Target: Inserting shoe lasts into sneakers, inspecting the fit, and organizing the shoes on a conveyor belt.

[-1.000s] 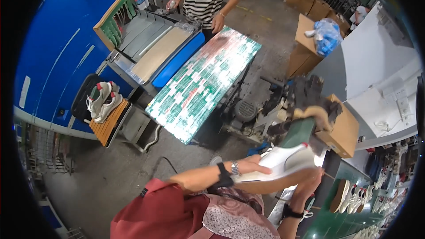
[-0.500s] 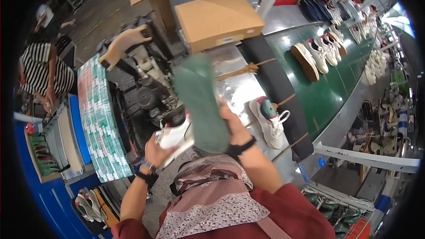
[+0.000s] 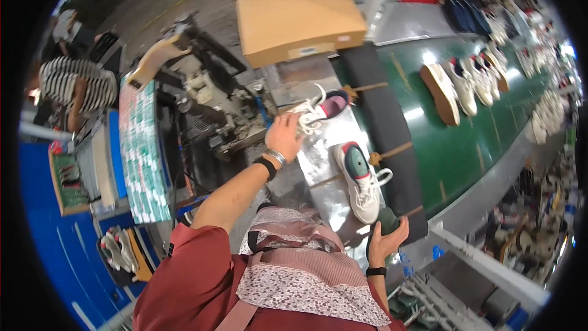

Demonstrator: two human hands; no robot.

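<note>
My left hand (image 3: 285, 138) is closed round the toe end of a white lace-up sneaker (image 3: 317, 112) over the shiny metal bench top (image 3: 312, 158). The sneaker's opening shows a pink and dark lining, and its laces hang loose. A second white sneaker (image 3: 362, 195) stands on the bench to the right, with a green shoe last (image 3: 356, 162) filling its opening. Below that shoe, at the bench's near right, my right hand (image 3: 391, 242) grips another green shoe last (image 3: 385, 220), partly hidden by the fingers.
A black belt roll (image 3: 386, 132) borders the bench. Beyond it, several sneakers (image 3: 462, 86) line a green conveyor (image 3: 429, 147). A cardboard box (image 3: 300, 18) sits at the back. Left are a machine (image 3: 199, 95), a patterned stack (image 3: 142, 159) and a person in stripes (image 3: 82, 89).
My left hand has carried its sneaker forward and right to the bench. My right hand has brought the green last down and right, beside the second sneaker.
</note>
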